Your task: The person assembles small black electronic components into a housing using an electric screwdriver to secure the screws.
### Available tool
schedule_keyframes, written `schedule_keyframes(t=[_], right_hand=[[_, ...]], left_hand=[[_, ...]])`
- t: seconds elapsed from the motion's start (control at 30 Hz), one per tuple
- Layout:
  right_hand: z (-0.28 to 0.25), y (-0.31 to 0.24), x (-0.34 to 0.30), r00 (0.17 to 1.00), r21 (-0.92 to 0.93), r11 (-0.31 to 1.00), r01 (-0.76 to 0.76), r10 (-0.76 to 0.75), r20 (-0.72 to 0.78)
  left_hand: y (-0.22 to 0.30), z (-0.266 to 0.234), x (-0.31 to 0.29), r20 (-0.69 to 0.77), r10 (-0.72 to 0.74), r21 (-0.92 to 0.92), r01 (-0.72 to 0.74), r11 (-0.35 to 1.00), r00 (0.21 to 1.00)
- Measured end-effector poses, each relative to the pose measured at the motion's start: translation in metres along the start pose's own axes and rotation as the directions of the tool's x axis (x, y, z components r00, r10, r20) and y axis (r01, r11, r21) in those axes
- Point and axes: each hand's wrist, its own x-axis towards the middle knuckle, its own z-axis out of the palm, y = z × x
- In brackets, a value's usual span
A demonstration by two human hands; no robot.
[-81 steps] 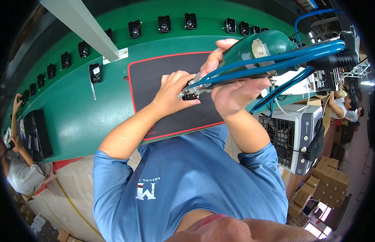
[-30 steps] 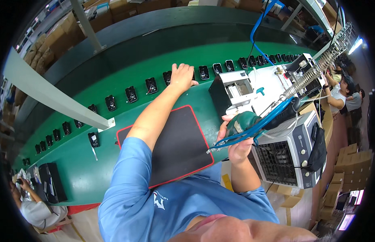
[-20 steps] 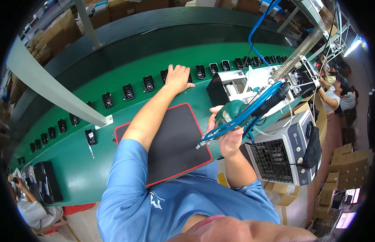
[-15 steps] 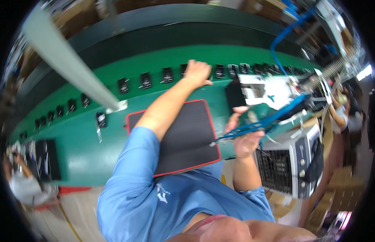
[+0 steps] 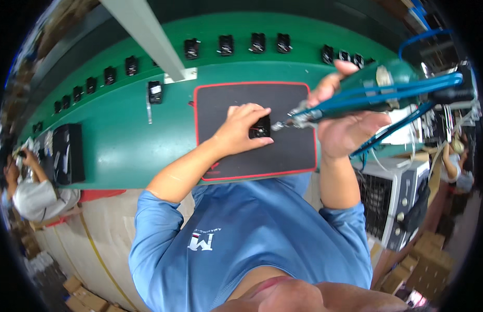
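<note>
My left hand (image 5: pixel 240 129) is closed round a small black device (image 5: pixel 260 128), which lies on a black mat (image 5: pixel 241 164) with a red border. Thumb and fingers grip its two opposite edges. To the right, my right hand (image 5: pixel 346 134) is wrapped round a green power screwdriver (image 5: pixel 374 83) with blue cords or bands along its body. Its metal tip points left, close to the device's right side; whether the two touch I cannot tell.
Several similar black devices (image 5: pixel 226 46) stand in a row on the green belt (image 5: pixel 163 47) beyond. Another device (image 5: pixel 154 92) with a strip lies left of the mat, near a grey post (image 5: pixel 148 31). A grey-white boxy appliance (image 5: pixel 389 197) stands at right. Co-workers sit at both sides.
My left hand has come back from the row on the belt to the mat and now holds a black device. My right hand has brought the screwdriver over the mat's right side.
</note>
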Motion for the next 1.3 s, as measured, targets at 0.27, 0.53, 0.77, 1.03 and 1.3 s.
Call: schedule_keyframes(t=[0.27, 0.53, 0.77, 1.03, 1.3], right_hand=[[0.026, -0.003, -0.027, 0.995, -0.12, 0.99, -0.079, 0.085, 0.049], [0.011, 0.012, -0.036, 0.997, -0.07, 0.996, -0.058, 0.061, 0.04], [0.013, 0.008, -0.025, 0.997, 0.009, 0.999, -0.032, 0.031, 0.072], [0.012, -0.013, 0.01, 0.993, 0.091, 0.992, 0.083, -0.09, 0.077], [0.012, -0.06, 0.057, 0.971, 0.14, 0.988, 0.066, -0.096, 0.221]], left_hand=[[-0.004, 0.007, -0.001, 0.022, 0.031, -0.024, -0.031, 0.999, 0.999], [0.0, 0.011, -0.002, 0.012, 0.056, 0.014, -0.056, 0.998, 0.998], [-0.001, 0.013, -0.003, -0.034, 0.048, 0.006, -0.047, 0.999, 0.998], [-0.004, 0.016, -0.004, -0.024, 0.012, 0.037, -0.011, 0.999, 1.0], [-0.005, 0.02, -0.006, -0.077, 0.031, 0.026, -0.03, 0.999, 0.997]])
